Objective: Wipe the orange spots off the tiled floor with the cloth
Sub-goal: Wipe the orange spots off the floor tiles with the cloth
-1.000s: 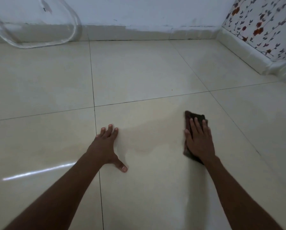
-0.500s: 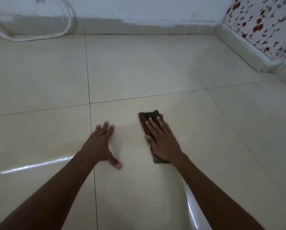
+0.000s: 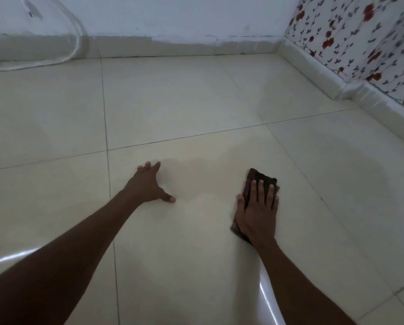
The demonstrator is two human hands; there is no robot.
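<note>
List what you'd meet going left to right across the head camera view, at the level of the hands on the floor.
Vertical grout line → left hand, flat on the tile → bare damp-looking tile → right hand pressing the dark cloth → diagonal grout line.

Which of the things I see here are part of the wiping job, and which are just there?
In the job: dark cloth; right hand pressing it flat; tiled floor; left hand braced on the floor.

Just there: clear hose; flowered wall; skirting.

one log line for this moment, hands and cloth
right hand: flat on dark cloth | left hand: braced on tiled floor | orange spots: none visible
</note>
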